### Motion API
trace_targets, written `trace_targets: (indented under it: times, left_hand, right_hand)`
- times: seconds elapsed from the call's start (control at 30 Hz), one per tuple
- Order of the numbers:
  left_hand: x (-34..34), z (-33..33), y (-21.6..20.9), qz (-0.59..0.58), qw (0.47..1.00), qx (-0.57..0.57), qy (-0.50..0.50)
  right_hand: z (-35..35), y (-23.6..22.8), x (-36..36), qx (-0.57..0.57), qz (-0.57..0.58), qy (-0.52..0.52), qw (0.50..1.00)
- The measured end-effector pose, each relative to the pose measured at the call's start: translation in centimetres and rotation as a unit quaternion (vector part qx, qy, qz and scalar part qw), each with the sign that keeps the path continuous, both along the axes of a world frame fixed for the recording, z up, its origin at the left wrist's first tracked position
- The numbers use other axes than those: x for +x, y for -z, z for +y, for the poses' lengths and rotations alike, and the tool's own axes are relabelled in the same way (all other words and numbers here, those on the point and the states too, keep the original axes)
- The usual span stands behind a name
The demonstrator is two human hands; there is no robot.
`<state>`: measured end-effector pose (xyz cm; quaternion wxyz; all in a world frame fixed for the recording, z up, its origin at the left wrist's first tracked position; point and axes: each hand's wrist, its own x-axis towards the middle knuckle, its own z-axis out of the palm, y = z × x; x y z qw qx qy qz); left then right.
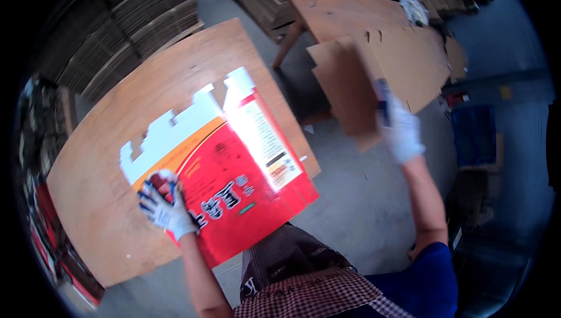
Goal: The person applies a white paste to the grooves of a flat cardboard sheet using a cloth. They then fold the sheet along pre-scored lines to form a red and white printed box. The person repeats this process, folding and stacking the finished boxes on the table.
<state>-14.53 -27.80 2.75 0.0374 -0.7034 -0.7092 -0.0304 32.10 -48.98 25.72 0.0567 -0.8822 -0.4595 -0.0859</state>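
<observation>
A flat printed carton (234,177), mostly red with white flaps and an orange band, lies on the near wooden table (117,183). My left hand (166,207), in a white and blue glove, rests with its fingers spread on the carton's left part. Out to the right, my gloved right hand (402,131) is blurred by motion. It grips the edge of a plain brown cardboard sheet (350,93), which is tilted and also smeared by the movement. Part of the right hand's fingers is hard to make out.
Behind on the right stands a second wooden table (345,14) with brown cardboard sheets (403,61) on it. Tall stacks of flat cardboard (134,20) line the far left. A blue crate (473,134) sits on the floor at the right.
</observation>
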Motion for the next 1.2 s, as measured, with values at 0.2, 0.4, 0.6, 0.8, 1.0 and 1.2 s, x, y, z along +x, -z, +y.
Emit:
trace_targets:
  times: [0.2, 0.4, 0.6, 0.8, 1.0, 1.2]
  left_hand:
    - [0.7, 0.0, -0.4, -0.057, 0.994, 0.007, 0.095]
    - [-2.0, 0.4, -0.3, -0.279, 0.954, -0.021, 0.108]
    - [-5.2, 0.7, -1.8, -0.715, 0.687, -0.127, 0.024]
    - [-3.9, 0.6, -0.9, -0.157, 0.971, 0.023, 0.177]
    - [13.7, -2.0, -4.7, -0.157, 0.936, -0.101, 0.299]
    - [16.6, -2.4, -4.6, -0.115, 0.943, -0.128, 0.286]
  right_hand:
    - [-2.6, -18.8, -6.7, 0.311, 0.244, 0.041, 0.918]
    - [-1.3, -9.1, -6.5, 0.277, 0.417, 0.034, 0.865]
    - [1.6, 11.9, -15.3, 0.231, 0.681, 0.111, 0.686]
    - [2.1, 17.8, -18.5, 0.103, 0.587, 0.074, 0.799]
    - [3.6, 14.9, -15.8, -0.009, 0.375, 0.002, 0.927]
    - [2.7, 19.3, -1.0, 0.146, 0.304, 0.159, 0.928]
